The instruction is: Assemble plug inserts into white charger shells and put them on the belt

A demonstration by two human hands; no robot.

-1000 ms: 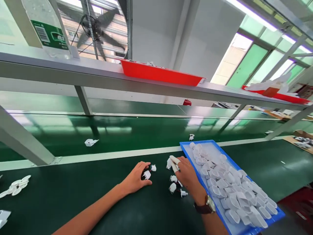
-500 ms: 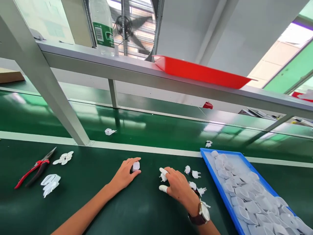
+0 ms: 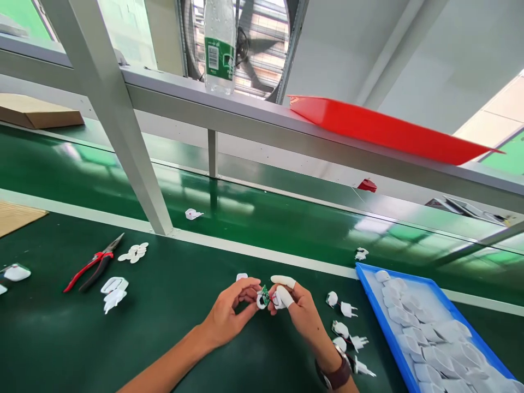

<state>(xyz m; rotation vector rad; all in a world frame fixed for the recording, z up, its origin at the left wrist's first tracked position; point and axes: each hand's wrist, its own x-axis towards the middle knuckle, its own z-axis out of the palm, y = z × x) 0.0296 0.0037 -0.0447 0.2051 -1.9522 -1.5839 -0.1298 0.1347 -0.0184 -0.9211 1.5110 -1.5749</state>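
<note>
My left hand [image 3: 229,314] and my right hand [image 3: 301,311] meet over the green table, fingers pinched together. Between them they hold a small white plug part with a green circuit board [image 3: 262,298]. White finger cots cover my right thumb and forefinger, and a watch sits on that wrist. One small white piece [image 3: 241,277] lies just beyond my left fingers. Several white plug parts [image 3: 347,327] lie on the table right of my right hand.
A blue tray [image 3: 382,322] full of white housings stands at the right. Red-handled pliers [image 3: 92,265] and white caps [image 3: 133,252] lie at the left. A steel post [image 3: 118,120] carries a shelf with a bottle [image 3: 220,43] and red tray [image 3: 380,131].
Both hands have lifted off the table and come together on the plug part with the circuit board. The view has swung left, showing more of the pliers side.
</note>
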